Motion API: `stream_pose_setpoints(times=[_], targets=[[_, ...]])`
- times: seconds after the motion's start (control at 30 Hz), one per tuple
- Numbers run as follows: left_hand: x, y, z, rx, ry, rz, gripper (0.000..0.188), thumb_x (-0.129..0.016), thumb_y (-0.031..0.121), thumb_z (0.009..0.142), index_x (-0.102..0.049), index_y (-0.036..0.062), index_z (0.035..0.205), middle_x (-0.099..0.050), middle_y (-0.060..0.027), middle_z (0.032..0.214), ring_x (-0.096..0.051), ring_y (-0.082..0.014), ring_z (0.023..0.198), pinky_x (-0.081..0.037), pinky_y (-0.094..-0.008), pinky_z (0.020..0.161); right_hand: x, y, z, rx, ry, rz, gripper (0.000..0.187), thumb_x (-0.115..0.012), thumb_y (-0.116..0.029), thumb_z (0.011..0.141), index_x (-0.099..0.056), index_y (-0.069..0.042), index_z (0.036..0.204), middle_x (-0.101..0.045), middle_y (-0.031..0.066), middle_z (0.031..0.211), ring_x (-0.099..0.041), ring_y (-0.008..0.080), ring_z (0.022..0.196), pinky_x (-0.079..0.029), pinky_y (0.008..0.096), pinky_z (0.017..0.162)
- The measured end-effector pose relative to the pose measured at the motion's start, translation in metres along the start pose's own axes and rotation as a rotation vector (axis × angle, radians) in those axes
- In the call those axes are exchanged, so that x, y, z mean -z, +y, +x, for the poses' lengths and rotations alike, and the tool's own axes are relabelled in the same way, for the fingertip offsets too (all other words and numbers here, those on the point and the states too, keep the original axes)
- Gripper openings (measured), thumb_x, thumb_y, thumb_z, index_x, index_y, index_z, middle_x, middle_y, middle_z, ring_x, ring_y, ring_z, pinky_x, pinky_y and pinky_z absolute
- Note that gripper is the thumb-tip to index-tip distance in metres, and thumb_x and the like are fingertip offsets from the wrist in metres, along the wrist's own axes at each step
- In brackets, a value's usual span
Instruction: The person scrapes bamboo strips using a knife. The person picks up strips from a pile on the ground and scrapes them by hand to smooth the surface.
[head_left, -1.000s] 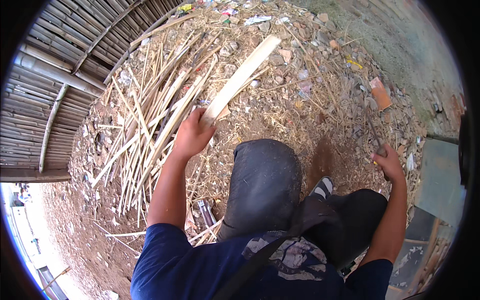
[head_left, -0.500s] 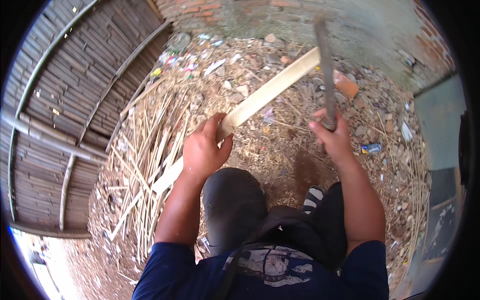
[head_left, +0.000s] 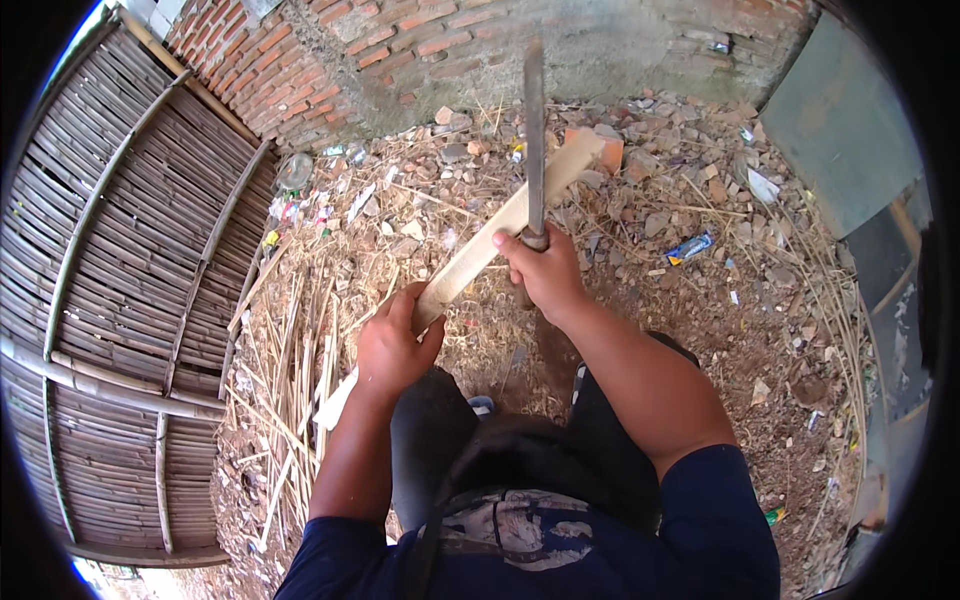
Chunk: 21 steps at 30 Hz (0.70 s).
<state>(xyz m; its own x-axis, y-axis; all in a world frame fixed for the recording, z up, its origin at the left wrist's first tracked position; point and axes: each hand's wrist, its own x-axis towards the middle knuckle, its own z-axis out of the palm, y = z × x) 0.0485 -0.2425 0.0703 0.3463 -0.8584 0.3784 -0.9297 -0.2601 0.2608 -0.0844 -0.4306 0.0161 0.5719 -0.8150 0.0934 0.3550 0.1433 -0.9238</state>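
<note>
My left hand (head_left: 390, 345) is closed round a flat, pale bamboo slat (head_left: 470, 262). The slat slants from beside my left forearm up to the right, its far end over the rubble. In my right hand (head_left: 548, 275) is the handle of a machete (head_left: 535, 130), its long dark blade pointing away from me. That blade crosses in front of the slat's upper half, with my right thumb close to the slat's edge. Whether blade and slat touch, I cannot tell. Thin split bamboo strips (head_left: 300, 345) lie in a heap left of my left arm.
A woven bamboo wall (head_left: 120, 290) rises on the left, and a brick wall (head_left: 400, 50) stands ahead. Grey-green panels (head_left: 840, 130) lean at the right. Stones, dry straw and litter cover the ground, including a blue packet (head_left: 689, 248) and an orange brick piece (head_left: 610, 155).
My right hand has brought the machete leftward, so its blade now crosses the slat rather than standing by its far end. My left hand still grips the slat. The view has shifted.
</note>
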Motion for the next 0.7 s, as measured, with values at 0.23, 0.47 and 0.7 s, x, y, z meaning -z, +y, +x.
stream_pose_setpoints(times=[0.23, 0.47, 0.7], targets=[[-0.004, -0.019, -0.081, 0.143, -0.067, 0.139, 0.075, -0.081, 0.02, 0.078, -0.043, 0.0056, 0.142, -0.064, -0.021, 0.117, -0.064, -0.0413, 0.106, -0.053, -0.0473, 0.088, 0.004, -0.006, -0.002, -0.032, 0.04, 0.141, 0.018, -0.073, -0.017, 0.091, -0.06, -0.004, 0.089, -0.056, -0.001, 0.068, -0.051, 0.007, 0.054, -0.043, 0.0249, 0.05], [0.0, -0.049, -0.121, 0.276, -0.02, 0.238, 0.049, -0.078, 0.03, 0.082, -0.057, 0.0028, 0.117, -0.069, -0.0233, 0.095, -0.068, -0.0423, 0.088, -0.055, -0.05, 0.075, 0.006, -0.008, 0.002, -0.032, -0.012, 0.091, 0.021, -0.075, -0.019, 0.09, -0.06, -0.004, 0.089, -0.055, -0.0018, 0.067, -0.051, 0.0071, 0.054, -0.042, 0.025, 0.051], [0.011, -0.045, -0.134, 0.331, -0.013, 0.25, 0.039, -0.076, 0.039, 0.083, -0.058, 0.0058, 0.093, -0.066, -0.0206, 0.075, -0.066, -0.0424, 0.066, -0.053, -0.0529, 0.062, 0.019, 0.004, 0.014, -0.041, -0.093, -0.331, 0.034, -0.077, -0.034, 0.088, -0.06, -0.004, 0.086, -0.055, -0.0015, 0.064, -0.052, 0.0077, 0.055, -0.042, 0.0275, 0.051]])
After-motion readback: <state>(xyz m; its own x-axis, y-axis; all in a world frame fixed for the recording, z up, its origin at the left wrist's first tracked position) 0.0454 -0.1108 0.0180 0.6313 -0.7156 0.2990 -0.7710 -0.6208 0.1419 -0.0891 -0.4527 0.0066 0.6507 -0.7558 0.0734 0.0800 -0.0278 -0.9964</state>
